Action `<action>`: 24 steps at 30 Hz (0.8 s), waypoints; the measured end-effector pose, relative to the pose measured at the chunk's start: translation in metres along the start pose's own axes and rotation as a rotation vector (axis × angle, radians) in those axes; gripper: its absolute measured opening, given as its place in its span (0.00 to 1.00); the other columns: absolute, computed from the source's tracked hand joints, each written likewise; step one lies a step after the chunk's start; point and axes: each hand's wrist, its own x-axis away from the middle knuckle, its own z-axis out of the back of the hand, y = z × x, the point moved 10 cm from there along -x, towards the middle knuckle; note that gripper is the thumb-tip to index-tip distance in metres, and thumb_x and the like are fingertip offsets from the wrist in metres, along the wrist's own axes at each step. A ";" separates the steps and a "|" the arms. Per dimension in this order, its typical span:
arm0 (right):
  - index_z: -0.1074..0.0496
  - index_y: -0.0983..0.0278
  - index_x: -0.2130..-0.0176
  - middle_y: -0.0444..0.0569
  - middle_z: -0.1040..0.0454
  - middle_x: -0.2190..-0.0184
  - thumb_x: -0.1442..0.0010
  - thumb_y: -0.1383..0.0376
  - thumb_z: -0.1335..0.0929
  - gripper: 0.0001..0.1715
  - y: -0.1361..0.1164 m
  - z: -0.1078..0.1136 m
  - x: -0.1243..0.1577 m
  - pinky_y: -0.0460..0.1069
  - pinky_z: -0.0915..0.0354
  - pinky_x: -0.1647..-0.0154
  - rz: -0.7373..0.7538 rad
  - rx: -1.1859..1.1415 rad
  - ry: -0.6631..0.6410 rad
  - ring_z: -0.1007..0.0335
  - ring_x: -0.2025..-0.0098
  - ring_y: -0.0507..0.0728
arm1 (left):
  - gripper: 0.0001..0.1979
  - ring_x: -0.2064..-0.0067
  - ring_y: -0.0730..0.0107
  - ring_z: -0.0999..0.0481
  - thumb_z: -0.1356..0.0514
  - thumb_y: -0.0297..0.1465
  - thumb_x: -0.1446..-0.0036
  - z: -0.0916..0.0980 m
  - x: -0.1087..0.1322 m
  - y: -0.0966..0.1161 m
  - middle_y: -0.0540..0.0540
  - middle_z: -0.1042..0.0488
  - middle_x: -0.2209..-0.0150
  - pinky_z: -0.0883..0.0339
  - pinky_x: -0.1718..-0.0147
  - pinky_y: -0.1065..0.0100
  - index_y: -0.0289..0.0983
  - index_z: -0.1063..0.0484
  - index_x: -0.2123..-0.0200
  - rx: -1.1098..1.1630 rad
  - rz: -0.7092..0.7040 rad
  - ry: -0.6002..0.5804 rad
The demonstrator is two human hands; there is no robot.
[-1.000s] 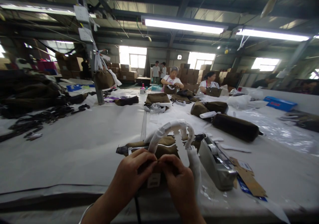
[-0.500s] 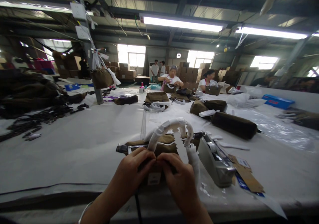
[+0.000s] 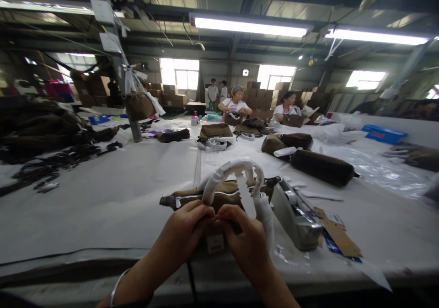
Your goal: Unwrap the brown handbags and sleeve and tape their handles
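Observation:
A brown handbag with a silver zipper lies right in front of me, its handles wrapped in white padding. Over its near side my left hand and my right hand meet, fingertips pinched together. Just below the fingers hangs a hang tag with a white barcode label. Its top edge, where I pinch, is hidden by my fingers. A white notched strip shows at the handles, and a grey tape dispenser stands against the bag's right end.
Brown tags lie right of the dispenser. More bags rest farther right, others ahead. Dark straps are heaped left, near a metal post. Two co-workers handle bags across the white table.
My hands remain pinched together at the bag's near side, with only a slight shift. The hang tag below them has moved a little up and to the right.

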 end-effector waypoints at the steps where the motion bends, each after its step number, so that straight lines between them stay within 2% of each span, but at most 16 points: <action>1: 0.24 0.56 0.60 0.43 0.19 0.66 0.39 0.71 0.30 0.10 0.003 -0.001 0.000 0.49 0.27 0.60 -0.014 0.000 0.005 0.21 0.64 0.57 | 0.06 0.63 0.70 0.22 0.41 0.26 0.34 0.001 -0.001 0.001 0.49 0.23 0.63 0.30 0.63 0.72 0.40 0.25 0.62 0.009 -0.003 0.002; 4: 0.24 0.56 0.57 0.44 0.18 0.63 0.38 0.69 0.30 0.10 0.010 0.009 0.006 0.50 0.26 0.58 -0.009 0.021 0.070 0.20 0.62 0.58 | 0.09 0.56 0.69 0.21 0.39 0.26 0.35 0.017 0.002 0.006 0.48 0.21 0.56 0.27 0.58 0.72 0.43 0.23 0.55 0.070 -0.028 0.039; 6: 0.24 0.56 0.56 0.44 0.18 0.62 0.37 0.68 0.29 0.09 0.011 0.024 0.018 0.50 0.26 0.57 0.038 0.087 0.135 0.20 0.61 0.58 | 0.11 0.56 0.69 0.21 0.39 0.27 0.35 0.046 0.009 0.000 0.47 0.22 0.52 0.26 0.59 0.72 0.44 0.22 0.53 0.155 -0.024 0.183; 7: 0.24 0.56 0.57 0.44 0.18 0.63 0.37 0.67 0.29 0.07 0.013 0.031 0.026 0.49 0.26 0.58 0.059 0.131 0.163 0.19 0.62 0.58 | 0.09 0.58 0.70 0.21 0.39 0.28 0.36 0.067 0.015 -0.010 0.48 0.22 0.53 0.25 0.62 0.73 0.44 0.21 0.55 0.224 -0.007 0.326; 9: 0.24 0.56 0.60 0.43 0.18 0.66 0.35 0.65 0.30 0.04 0.021 0.043 0.044 0.48 0.26 0.62 0.061 0.225 0.213 0.20 0.65 0.57 | 0.05 0.64 0.73 0.22 0.39 0.31 0.35 0.104 0.035 -0.045 0.48 0.23 0.58 0.27 0.69 0.75 0.40 0.21 0.62 0.398 0.084 0.663; 10: 0.24 0.56 0.59 0.44 0.18 0.65 0.35 0.64 0.31 0.04 0.025 0.047 0.052 0.48 0.26 0.62 0.050 0.271 0.232 0.19 0.64 0.57 | 0.07 0.65 0.73 0.23 0.39 0.33 0.35 0.111 0.043 -0.069 0.48 0.23 0.60 0.27 0.70 0.75 0.38 0.22 0.64 0.488 0.165 0.789; 11: 0.24 0.57 0.57 0.45 0.18 0.63 0.34 0.64 0.31 0.05 0.029 0.049 0.060 0.48 0.26 0.62 0.042 0.314 0.252 0.19 0.63 0.57 | 0.10 0.64 0.71 0.22 0.39 0.37 0.35 0.108 0.048 -0.093 0.47 0.22 0.61 0.25 0.68 0.74 0.37 0.22 0.64 0.570 0.272 0.846; 12: 0.24 0.57 0.54 0.47 0.18 0.59 0.34 0.63 0.32 0.08 0.032 0.049 0.065 0.50 0.25 0.59 0.039 0.351 0.263 0.20 0.59 0.59 | 0.14 0.61 0.68 0.20 0.40 0.40 0.35 0.095 0.046 -0.114 0.46 0.21 0.60 0.24 0.64 0.72 0.36 0.22 0.62 0.649 0.393 0.794; 14: 0.27 0.58 0.45 0.52 0.22 0.48 0.33 0.63 0.33 0.17 0.034 0.041 0.068 0.54 0.26 0.49 0.050 0.395 0.259 0.24 0.46 0.62 | 0.21 0.52 0.61 0.19 0.44 0.47 0.34 0.044 0.032 -0.139 0.43 0.18 0.55 0.23 0.54 0.63 0.35 0.22 0.54 0.779 0.595 0.475; 16: 0.34 0.59 0.37 0.54 0.32 0.37 0.31 0.62 0.35 0.25 0.036 0.030 0.061 0.60 0.32 0.40 0.054 0.393 0.219 0.36 0.35 0.64 | 0.27 0.46 0.55 0.21 0.50 0.51 0.32 -0.002 0.026 -0.139 0.44 0.17 0.54 0.26 0.48 0.56 0.37 0.22 0.51 0.848 0.672 0.184; 17: 0.37 0.59 0.34 0.55 0.38 0.33 0.30 0.62 0.36 0.28 0.038 0.025 0.055 0.63 0.36 0.36 0.041 0.377 0.199 0.43 0.31 0.65 | 0.29 0.44 0.54 0.22 0.52 0.52 0.31 -0.018 0.025 -0.135 0.44 0.17 0.55 0.28 0.46 0.53 0.38 0.22 0.51 0.863 0.675 0.101; 20: 0.42 0.58 0.31 0.52 0.49 0.27 0.28 0.60 0.39 0.29 0.047 0.022 0.032 0.68 0.49 0.29 -0.006 0.288 0.174 0.58 0.26 0.64 | 0.33 0.47 0.54 0.20 0.53 0.57 0.34 -0.045 0.028 -0.128 0.42 0.16 0.57 0.28 0.45 0.52 0.38 0.20 0.53 0.869 0.684 0.011; 24: 0.42 0.59 0.31 0.52 0.53 0.26 0.27 0.54 0.43 0.30 0.069 0.035 0.013 0.65 0.57 0.26 -0.071 0.130 0.229 0.61 0.25 0.61 | 0.35 0.51 0.55 0.18 0.48 0.58 0.37 -0.062 0.027 -0.138 0.37 0.18 0.55 0.25 0.51 0.57 0.32 0.23 0.51 0.822 0.707 0.007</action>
